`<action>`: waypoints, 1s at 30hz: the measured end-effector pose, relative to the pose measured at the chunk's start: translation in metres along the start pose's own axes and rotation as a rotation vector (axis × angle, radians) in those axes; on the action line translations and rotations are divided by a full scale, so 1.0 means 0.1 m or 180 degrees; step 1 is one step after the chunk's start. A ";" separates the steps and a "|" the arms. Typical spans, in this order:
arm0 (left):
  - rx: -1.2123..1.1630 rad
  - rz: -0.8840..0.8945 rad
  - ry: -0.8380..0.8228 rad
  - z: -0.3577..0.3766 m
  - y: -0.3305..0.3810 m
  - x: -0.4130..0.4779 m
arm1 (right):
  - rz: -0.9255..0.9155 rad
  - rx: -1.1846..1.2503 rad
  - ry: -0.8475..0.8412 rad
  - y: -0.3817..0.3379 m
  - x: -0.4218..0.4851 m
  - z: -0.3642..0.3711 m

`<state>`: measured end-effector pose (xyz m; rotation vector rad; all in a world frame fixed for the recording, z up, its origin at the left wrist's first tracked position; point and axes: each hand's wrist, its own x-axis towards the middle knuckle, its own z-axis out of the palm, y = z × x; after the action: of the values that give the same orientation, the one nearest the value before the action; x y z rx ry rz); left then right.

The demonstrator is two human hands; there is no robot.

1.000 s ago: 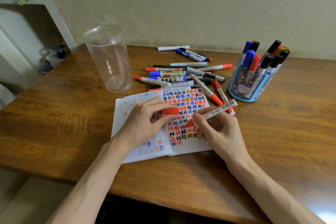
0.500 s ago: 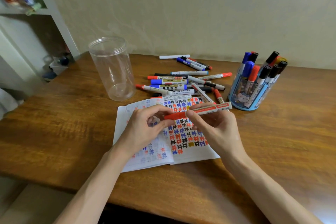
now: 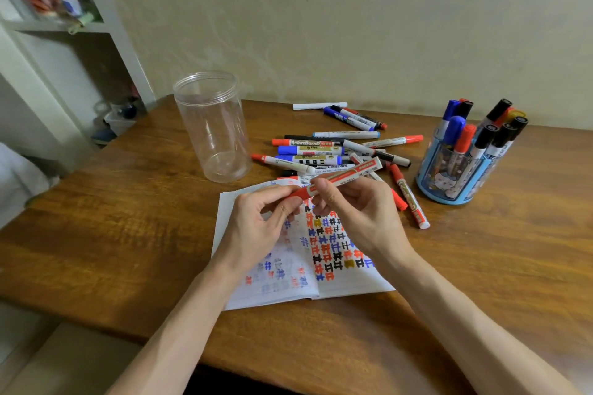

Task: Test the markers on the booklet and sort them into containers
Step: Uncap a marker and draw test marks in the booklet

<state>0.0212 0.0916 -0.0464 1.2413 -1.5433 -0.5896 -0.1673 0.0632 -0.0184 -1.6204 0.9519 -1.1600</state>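
WHITEBOARD on piled red marker [image 3: 305,142], MARKER on held marker [image 3: 348,174]

The booklet [image 3: 359,282] is showing white pages bearing rows of red, blue, black and orange marks. Over the booklet, the marker [image 3: 348,175] is displaying a red cap and a red-banded white barrel. Behind the booklet, the loose markers [image 3: 313,151] are showing red, blue and black caps. Right of the booklet, the holder [image 3: 449,184] is showing light blue with a cartoon print.

A single head-worn view looks forward and down, close over the wooden table [image 3: 128,234], toward the wall.
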 end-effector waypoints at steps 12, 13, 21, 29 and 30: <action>-0.0555 -0.0203 0.0466 -0.14 0.09 0.17 | 0.0487 0.0689 0.0101 0.09 0.16 -0.11; -0.0759 -0.0259 0.0614 -0.17 0.13 0.20 | 0.0478 0.0670 0.0206 0.09 0.18 -0.13; -0.0966 0.0251 0.1414 -0.56 0.55 0.72 | -0.0029 -0.1059 0.0095 0.22 0.32 -0.11; -0.0332 0.0928 0.1858 -1.10 0.80 1.32 | -0.0140 -0.1152 0.0022 0.23 0.35 -0.09; -0.0294 0.0957 0.1891 -1.15 0.77 1.36 | -0.0122 -0.1142 0.0033 0.23 0.35 -0.09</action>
<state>0.1014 0.0184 0.1147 0.9705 -1.1481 -0.0762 -0.1688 0.0219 -0.0298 -1.9233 1.1918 -1.0665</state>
